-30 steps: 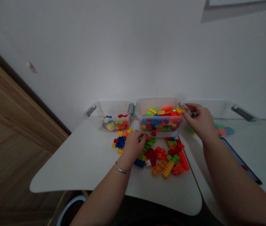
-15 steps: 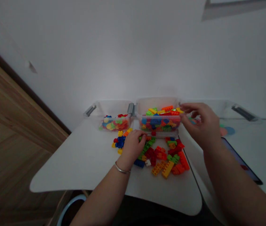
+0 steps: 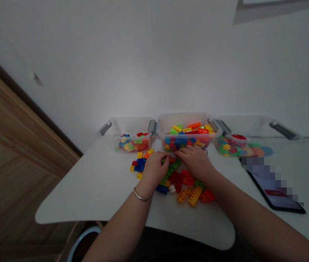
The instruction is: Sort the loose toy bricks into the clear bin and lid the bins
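My left hand [image 3: 155,167] rests among the loose toy building bricks [image 3: 176,178], its fingers curled in a pinch. Whatever it pinches is hidden. Close to its right, my right hand [image 3: 196,162] reaches down in front of the middle bin, fingers bent and together, their tips covering what lies under them. A row of green bricks [image 3: 173,170] runs between the two hands. Left of my left hand lie blue bricks [image 3: 139,165] and yellow ones. Orange-yellow bricks [image 3: 194,196] lie nearest me.
Along the wall stand a clear bin of bricks [image 3: 185,139], a left bin [image 3: 110,138] with small colourful pieces and a right bin [image 3: 255,125] with coloured discs. A phone [image 3: 278,198] lies at the right. The white table's edge [image 3: 88,218] is close to me.
My right hand has moved left and down from the right rim of the middle bin to the bricks beside my left hand. My left hand has stayed in place.
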`<move>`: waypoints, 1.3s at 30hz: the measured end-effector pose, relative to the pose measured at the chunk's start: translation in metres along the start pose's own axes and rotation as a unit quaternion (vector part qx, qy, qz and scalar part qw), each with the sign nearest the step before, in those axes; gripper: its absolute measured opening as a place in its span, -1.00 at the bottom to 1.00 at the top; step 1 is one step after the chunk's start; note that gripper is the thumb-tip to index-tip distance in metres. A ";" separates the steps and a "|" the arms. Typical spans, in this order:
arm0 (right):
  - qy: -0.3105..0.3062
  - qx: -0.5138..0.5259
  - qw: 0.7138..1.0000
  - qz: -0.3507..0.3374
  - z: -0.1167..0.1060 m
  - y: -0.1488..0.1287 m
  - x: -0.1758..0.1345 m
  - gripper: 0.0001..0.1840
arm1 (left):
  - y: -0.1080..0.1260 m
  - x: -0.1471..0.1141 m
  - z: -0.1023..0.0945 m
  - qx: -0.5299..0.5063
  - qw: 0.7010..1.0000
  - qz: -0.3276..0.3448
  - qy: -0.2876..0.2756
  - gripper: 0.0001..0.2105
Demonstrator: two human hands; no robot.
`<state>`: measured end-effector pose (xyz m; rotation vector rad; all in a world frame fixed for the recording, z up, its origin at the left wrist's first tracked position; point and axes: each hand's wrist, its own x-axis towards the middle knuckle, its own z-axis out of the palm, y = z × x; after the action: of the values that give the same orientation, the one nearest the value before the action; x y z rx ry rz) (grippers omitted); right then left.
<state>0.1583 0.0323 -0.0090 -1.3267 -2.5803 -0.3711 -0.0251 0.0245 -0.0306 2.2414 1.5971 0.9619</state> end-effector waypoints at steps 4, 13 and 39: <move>0.005 -0.028 1.000 0.009 0.005 0.001 0.000 -0.72 | 0.000 0.000 0.001 -0.009 1.000 0.000 -0.001 -0.82; 0.038 -0.033 0.998 0.049 0.010 0.000 0.000 -0.84 | -0.001 0.000 0.001 -0.016 1.000 0.002 -0.001 -0.82; 0.378 0.044 0.906 0.185 -0.044 0.029 -0.015 -0.78 | 0.005 0.000 -0.003 -0.068 0.997 -0.022 0.030 -0.82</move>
<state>0.1938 0.0235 0.0321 -1.2679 -1.6540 -0.5549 -0.0232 0.0216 -0.0259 2.0962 1.5488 1.1009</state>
